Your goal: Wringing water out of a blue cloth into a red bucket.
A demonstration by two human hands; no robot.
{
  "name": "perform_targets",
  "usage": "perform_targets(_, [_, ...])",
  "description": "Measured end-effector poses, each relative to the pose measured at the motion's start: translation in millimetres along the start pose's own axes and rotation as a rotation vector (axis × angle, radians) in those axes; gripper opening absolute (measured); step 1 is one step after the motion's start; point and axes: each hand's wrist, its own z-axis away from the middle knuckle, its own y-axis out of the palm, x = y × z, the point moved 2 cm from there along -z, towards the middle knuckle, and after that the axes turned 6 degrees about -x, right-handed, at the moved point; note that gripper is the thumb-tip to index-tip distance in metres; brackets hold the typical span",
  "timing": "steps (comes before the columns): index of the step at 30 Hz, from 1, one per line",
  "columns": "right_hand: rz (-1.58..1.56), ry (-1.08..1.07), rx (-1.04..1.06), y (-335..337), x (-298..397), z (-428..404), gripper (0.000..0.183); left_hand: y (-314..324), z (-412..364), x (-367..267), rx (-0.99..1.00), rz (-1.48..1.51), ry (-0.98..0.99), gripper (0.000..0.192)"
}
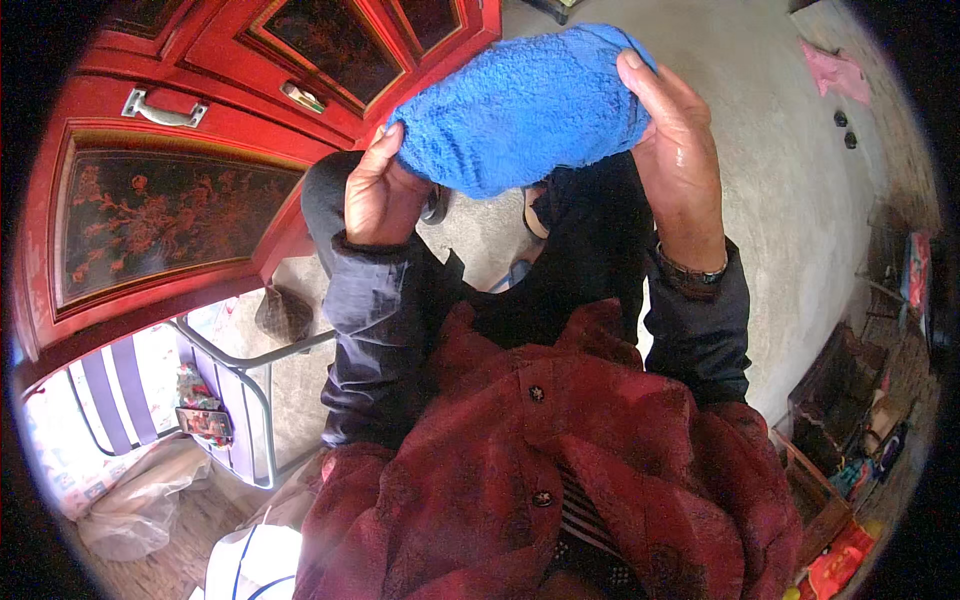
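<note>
A blue terry towel [525, 109], folded or bunched into a rounded bundle, is stretched between my two hands above my knees. My left hand [386, 187] grips its lower left end, thumb on top. At the opposite end, my right hand [675, 135] pinches the upper right corner, the thumb pressed on the cloth and the fingers behind it. The underside of the towel and most of my fingers are hidden. A watch or bracelet [694, 271] circles my right wrist.
A red cabinet [300, 142] with dark floral panels and metal handles stands at the left. Below it is a metal-framed chair [251, 360] with a phone [204, 424] on it. Clear plastic sheeting [142, 502] lies at lower left. A pink cloth [834, 71] rests on the concrete floor [765, 150].
</note>
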Motion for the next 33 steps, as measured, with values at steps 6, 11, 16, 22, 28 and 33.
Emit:
perform_targets(6, [-0.069, 0.062, -0.006, 2, -6, 2, 0.031, 13, 3, 16, 0.079, 0.022, -0.145, 0.047])
perform_targets(11, [-0.06, 0.075, 0.015, 2, -7, 2, 0.032, 24, 11, 40, 0.124, -0.105, -0.23, 0.047])
perform_targets(16, [-0.045, 0.093, -0.009, -1, -5, 2, 0.032, 15, 15, 32, 0.134, -0.206, -0.14, 0.041])
perform_targets(22, [0.17, 0.049, -0.036, -19, -24, 0, 0.03, 32, 19, -9, 0.13, -0.039, 0.025, 0.034])
perform_targets(28, [0.527, -0.244, -0.06, -22, -37, -5, 0.035, 53, 31, -12, 0.222, -0.04, 0.029, 0.034])
perform_targets(33, [0.366, -0.216, -0.063, -11, -15, -7, 0.041, 63, 38, -13, 0.249, -0.067, -0.023, 0.032])
